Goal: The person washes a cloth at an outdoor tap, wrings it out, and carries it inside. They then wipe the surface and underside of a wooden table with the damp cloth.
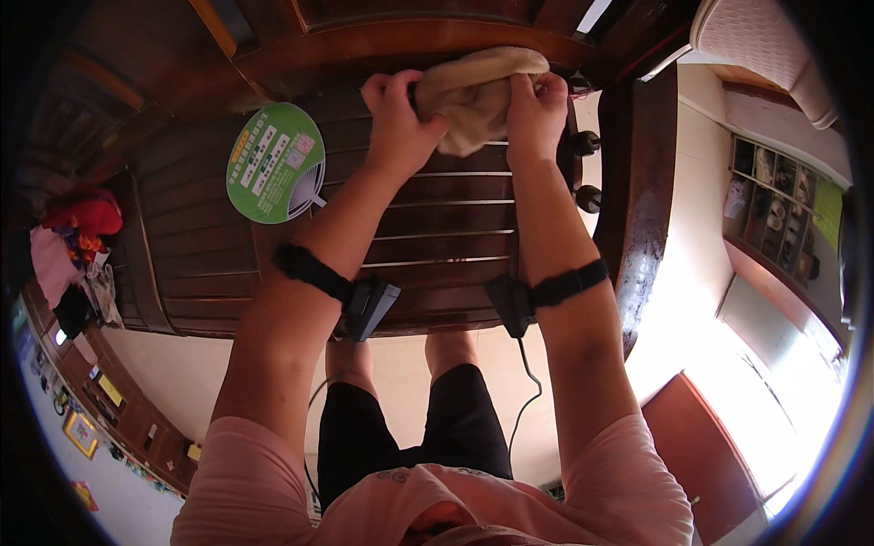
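A tan plush cloth item [471,102], soft and with a thick rolled upper edge, is held up over the far side of a dark wooden slatted bench [437,222]. Whether it is a hat or a folded cloth I cannot tell. My left hand [403,123] grips its left side, thumb in front and fingers partly behind. On the right, my right hand [538,112] pinches the edge between thumb and fingers. A green plastic hand fan [276,164] bearing writing lies flat on the slats, left of my left forearm.
The bench's wooden backrest [416,44] rises just beyond my hands. To the right stands its thick armrest [645,218] with turned knobs [587,199]. Red and pink fabrics [75,232] are heaped at the far left. A shoe rack [775,198] stands farther right. Cables hang from my forearm straps.
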`<move>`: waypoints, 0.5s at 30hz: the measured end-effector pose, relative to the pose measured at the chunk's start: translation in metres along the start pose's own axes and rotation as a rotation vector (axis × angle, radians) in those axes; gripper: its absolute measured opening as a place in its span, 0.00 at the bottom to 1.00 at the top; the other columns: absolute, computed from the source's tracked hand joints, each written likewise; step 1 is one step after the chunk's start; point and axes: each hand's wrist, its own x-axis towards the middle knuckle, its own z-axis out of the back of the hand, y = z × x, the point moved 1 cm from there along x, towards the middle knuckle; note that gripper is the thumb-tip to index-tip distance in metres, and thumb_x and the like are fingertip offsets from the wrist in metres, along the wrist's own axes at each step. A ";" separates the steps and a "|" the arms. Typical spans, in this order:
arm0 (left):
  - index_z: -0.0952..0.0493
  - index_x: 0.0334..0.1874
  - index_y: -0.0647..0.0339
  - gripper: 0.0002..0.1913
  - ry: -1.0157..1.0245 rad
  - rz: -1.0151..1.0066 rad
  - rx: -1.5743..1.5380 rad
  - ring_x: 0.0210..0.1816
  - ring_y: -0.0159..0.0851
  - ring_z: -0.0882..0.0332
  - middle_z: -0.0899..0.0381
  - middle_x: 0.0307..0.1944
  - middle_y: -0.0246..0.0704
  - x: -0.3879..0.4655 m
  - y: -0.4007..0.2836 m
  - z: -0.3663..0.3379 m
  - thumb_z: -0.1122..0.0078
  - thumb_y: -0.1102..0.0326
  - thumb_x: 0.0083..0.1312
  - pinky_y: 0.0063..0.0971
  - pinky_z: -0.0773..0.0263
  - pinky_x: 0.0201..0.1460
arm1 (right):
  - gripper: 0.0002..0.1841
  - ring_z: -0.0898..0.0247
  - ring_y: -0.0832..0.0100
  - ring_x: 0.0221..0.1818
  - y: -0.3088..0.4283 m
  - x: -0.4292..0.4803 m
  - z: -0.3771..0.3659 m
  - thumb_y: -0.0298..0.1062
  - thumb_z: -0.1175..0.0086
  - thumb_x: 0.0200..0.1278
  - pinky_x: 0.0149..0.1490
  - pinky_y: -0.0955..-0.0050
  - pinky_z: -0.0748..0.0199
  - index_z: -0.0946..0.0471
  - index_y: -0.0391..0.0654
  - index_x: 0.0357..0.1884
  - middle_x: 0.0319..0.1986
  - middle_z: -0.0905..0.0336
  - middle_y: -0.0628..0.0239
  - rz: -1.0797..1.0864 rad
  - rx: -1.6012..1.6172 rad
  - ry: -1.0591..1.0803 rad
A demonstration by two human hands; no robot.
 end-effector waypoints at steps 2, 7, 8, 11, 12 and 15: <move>0.36 0.67 0.57 0.31 0.251 0.314 -0.587 0.60 0.42 0.30 0.30 0.57 0.40 -0.004 0.002 0.004 0.45 0.76 0.58 0.33 0.27 0.58 | 0.12 0.28 0.68 0.33 0.014 -0.012 0.012 0.34 0.41 0.59 0.42 0.71 0.28 0.28 0.42 0.41 0.30 0.25 0.66 -0.071 0.153 0.178; 0.34 0.67 0.58 0.25 0.823 0.451 -1.099 0.62 0.33 0.31 0.26 0.60 0.32 -0.015 0.012 0.003 0.52 0.59 0.69 0.31 0.35 0.64 | 0.10 0.28 0.71 0.43 0.039 -0.034 0.047 0.26 0.47 0.63 0.47 0.73 0.26 0.29 0.48 0.46 0.40 0.25 0.67 -0.359 0.639 0.587; 0.30 0.65 0.59 0.25 0.849 0.478 -1.129 0.62 0.32 0.31 0.24 0.59 0.32 -0.021 0.016 0.000 0.53 0.52 0.72 0.31 0.40 0.68 | 0.14 0.29 0.70 0.48 0.041 -0.033 0.052 0.25 0.48 0.64 0.50 0.70 0.26 0.29 0.51 0.50 0.44 0.26 0.65 -0.364 0.636 0.611; 0.24 0.59 0.56 0.23 0.905 0.672 -1.152 0.57 0.31 0.28 0.21 0.55 0.28 -0.031 0.031 0.000 0.51 0.47 0.72 0.30 0.37 0.62 | 0.15 0.30 0.69 0.49 0.040 -0.025 0.063 0.25 0.48 0.64 0.52 0.69 0.26 0.29 0.52 0.52 0.45 0.26 0.66 -0.337 0.676 0.494; 0.26 0.60 0.58 0.25 0.927 0.596 -1.076 0.59 0.32 0.29 0.22 0.56 0.30 -0.032 0.034 0.002 0.52 0.46 0.72 0.31 0.39 0.65 | 0.12 0.28 0.71 0.47 0.038 -0.021 0.064 0.24 0.48 0.65 0.52 0.71 0.26 0.27 0.49 0.49 0.43 0.24 0.68 -0.323 0.671 0.461; 0.30 0.64 0.63 0.28 0.812 0.621 -1.049 0.63 0.37 0.30 0.24 0.60 0.35 -0.031 0.035 0.014 0.55 0.46 0.74 0.35 0.40 0.68 | 0.09 0.26 0.73 0.45 0.025 -0.009 0.064 0.22 0.48 0.65 0.52 0.73 0.26 0.23 0.46 0.45 0.41 0.22 0.69 -0.259 0.558 0.368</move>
